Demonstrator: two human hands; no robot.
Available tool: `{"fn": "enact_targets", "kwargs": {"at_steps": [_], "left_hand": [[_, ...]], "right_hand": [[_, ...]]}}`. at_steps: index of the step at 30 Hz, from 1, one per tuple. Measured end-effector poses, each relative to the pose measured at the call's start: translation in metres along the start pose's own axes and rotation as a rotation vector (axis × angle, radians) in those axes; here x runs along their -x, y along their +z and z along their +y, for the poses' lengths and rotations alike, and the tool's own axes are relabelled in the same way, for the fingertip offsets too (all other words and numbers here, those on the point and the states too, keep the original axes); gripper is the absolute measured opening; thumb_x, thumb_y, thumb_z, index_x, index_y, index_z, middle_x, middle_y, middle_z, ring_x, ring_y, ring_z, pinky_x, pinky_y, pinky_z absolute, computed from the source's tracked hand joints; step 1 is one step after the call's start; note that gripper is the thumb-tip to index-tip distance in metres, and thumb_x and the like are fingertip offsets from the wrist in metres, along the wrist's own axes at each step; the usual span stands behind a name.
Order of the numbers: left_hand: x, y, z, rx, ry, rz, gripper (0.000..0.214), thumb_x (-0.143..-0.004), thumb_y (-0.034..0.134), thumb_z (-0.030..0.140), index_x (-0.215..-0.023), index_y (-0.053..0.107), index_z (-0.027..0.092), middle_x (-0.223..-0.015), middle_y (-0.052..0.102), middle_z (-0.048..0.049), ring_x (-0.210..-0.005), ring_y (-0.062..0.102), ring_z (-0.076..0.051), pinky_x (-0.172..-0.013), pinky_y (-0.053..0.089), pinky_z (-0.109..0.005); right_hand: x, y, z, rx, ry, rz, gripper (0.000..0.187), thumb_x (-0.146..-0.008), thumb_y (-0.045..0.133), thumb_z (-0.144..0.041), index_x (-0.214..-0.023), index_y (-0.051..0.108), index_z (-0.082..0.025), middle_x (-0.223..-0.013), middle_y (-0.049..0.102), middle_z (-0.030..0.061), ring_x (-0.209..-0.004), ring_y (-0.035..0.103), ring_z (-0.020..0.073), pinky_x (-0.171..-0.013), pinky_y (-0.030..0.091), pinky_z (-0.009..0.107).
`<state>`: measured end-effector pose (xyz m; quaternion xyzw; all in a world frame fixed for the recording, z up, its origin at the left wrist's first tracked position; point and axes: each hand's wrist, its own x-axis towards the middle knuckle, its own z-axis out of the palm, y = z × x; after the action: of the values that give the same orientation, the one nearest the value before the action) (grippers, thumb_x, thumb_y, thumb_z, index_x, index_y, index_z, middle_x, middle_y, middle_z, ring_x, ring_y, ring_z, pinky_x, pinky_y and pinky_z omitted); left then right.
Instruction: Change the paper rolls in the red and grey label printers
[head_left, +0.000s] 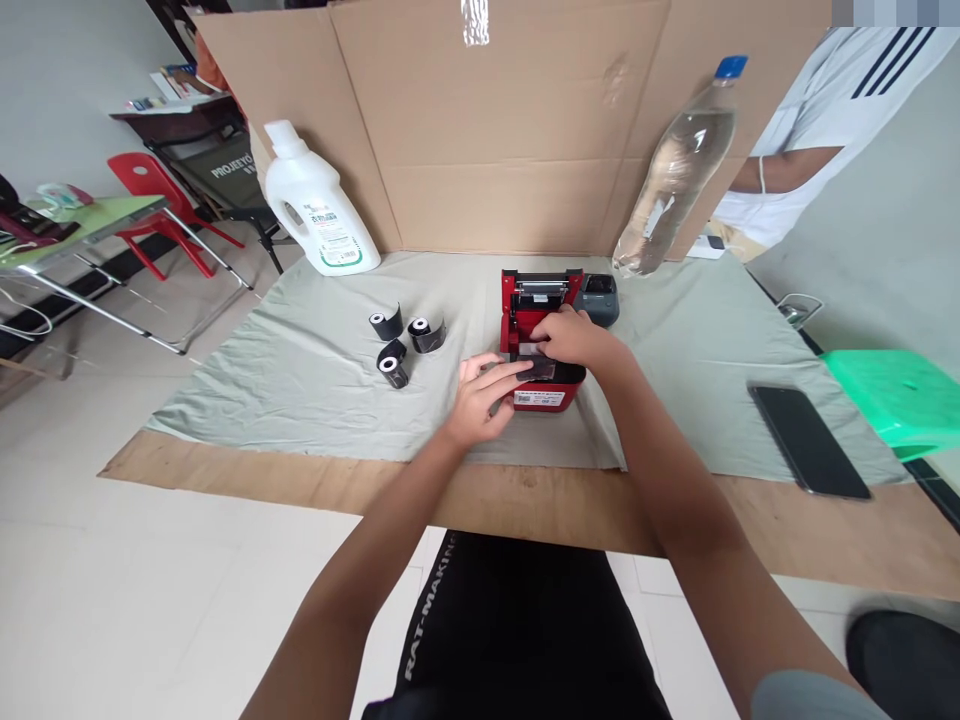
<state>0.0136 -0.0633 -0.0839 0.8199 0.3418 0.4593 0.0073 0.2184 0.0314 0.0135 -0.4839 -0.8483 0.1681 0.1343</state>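
A red and black printer (541, 399), its lid (541, 290) raised, stands on the cloth in front of me. My right hand (574, 338) reaches into the red compartment from the right, fingers curled around a paper roll (530, 349) of which only a pale bit shows. Across the front edge lies a dark paper strip (538, 370). My left hand (480, 395) is at the front left corner, its fingers stretched out flat on that strip and its thumb lower, by the front face. Left of the printer are three dark paper rolls (427, 335) with loose ends.
A grey device (601, 298) sits right behind the printer. A white jug (322, 210) and a tilted water bottle (679, 180) lean on the cardboard screen (495, 130). A black phone (808, 440) lies at right, near a green stool (896, 395). A person in white (817, 130) is behind.
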Motion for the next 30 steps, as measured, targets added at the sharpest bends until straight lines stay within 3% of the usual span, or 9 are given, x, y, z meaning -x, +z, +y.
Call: {"fn": "enact_targets", "kwargs": {"at_steps": [4,9,14,18,22,24,27,30], "left_hand": [[0.0,0.0,0.0,-0.039,0.001,-0.017,0.037,-0.086,0.05,0.015,-0.11,0.078,0.023,-0.128,0.077,-0.0062,-0.121,0.054,-0.029,-0.104,0.045,-0.049],[0.001,0.0,-0.001,-0.053,0.002,0.072,0.039,-0.09,0.05,0.015,-0.112,0.08,0.026,-0.137,0.067,-0.0091,-0.121,0.054,-0.027,-0.106,0.044,-0.049],[0.001,0.0,-0.005,-0.04,-0.124,0.258,0.031,-0.096,0.05,0.024,-0.092,0.08,0.023,-0.131,0.063,-0.0116,-0.117,0.056,-0.027,-0.095,0.05,-0.044],[-0.004,-0.002,-0.014,0.271,-0.323,0.433,0.021,-0.102,0.058,0.036,-0.095,0.073,0.022,-0.103,0.068,-0.0067,-0.095,0.063,-0.019,-0.087,0.052,-0.036],[-0.008,-0.005,-0.022,0.63,-0.5,0.399,0.044,-0.097,0.062,0.063,-0.111,0.069,0.022,-0.081,0.064,-0.0003,-0.07,0.058,-0.013,-0.07,0.049,-0.027],[-0.008,-0.006,-0.024,0.674,-0.523,0.377,0.054,-0.093,0.061,0.072,-0.101,0.07,0.02,-0.074,0.059,0.0006,-0.066,0.054,-0.013,-0.064,0.046,-0.025],[-0.007,-0.009,-0.025,0.675,-0.565,0.411,0.049,-0.091,0.068,0.067,-0.083,0.069,0.019,-0.066,0.053,0.0026,-0.063,0.05,-0.011,-0.061,0.043,-0.023],[-0.007,-0.01,-0.025,0.7,-0.57,0.495,0.042,-0.083,0.081,0.06,-0.101,0.074,0.022,-0.079,0.064,0.0014,-0.071,0.058,-0.012,-0.068,0.048,-0.024]], "right_hand": [[-0.009,0.0,-0.019,0.272,0.182,-0.299,0.013,-0.082,0.063,-0.017,-0.07,0.066,-0.02,-0.082,0.065,0.0118,-0.112,0.049,0.0346,-0.097,0.037,0.049],[-0.009,-0.009,-0.026,0.303,0.189,-0.36,0.008,-0.084,0.06,-0.017,-0.084,0.067,-0.02,-0.095,0.067,0.0135,-0.119,0.047,0.0367,-0.101,0.035,0.049],[0.006,-0.019,-0.022,0.261,0.141,-0.275,0.02,-0.089,0.052,-0.013,-0.107,0.057,-0.02,-0.101,0.067,0.0113,-0.099,0.057,0.0294,-0.097,0.039,0.045],[0.023,-0.032,-0.031,-0.003,-0.055,-0.081,0.02,-0.093,0.052,-0.017,-0.111,0.052,-0.023,-0.105,0.067,0.0077,-0.088,0.059,0.0248,-0.084,0.043,0.038],[0.032,-0.025,-0.056,-0.188,-0.335,-0.024,0.02,-0.09,0.052,-0.013,-0.106,0.052,-0.024,-0.106,0.065,0.0046,-0.09,0.058,0.022,-0.077,0.041,0.033],[0.032,-0.014,-0.067,-0.212,-0.394,-0.02,0.02,-0.089,0.05,-0.009,-0.102,0.052,-0.024,-0.104,0.063,0.0041,-0.092,0.057,0.0214,-0.077,0.041,0.033],[0.025,0.002,-0.071,-0.274,-0.366,-0.019,0.015,-0.091,0.053,-0.013,-0.1,0.053,-0.024,-0.101,0.062,0.0036,-0.091,0.058,0.0213,-0.076,0.042,0.033],[0.016,0.011,-0.065,-0.444,-0.212,-0.054,0.012,-0.095,0.057,-0.026,-0.107,0.057,-0.025,-0.095,0.064,0.0017,-0.08,0.06,0.0188,-0.072,0.044,0.032]]}}
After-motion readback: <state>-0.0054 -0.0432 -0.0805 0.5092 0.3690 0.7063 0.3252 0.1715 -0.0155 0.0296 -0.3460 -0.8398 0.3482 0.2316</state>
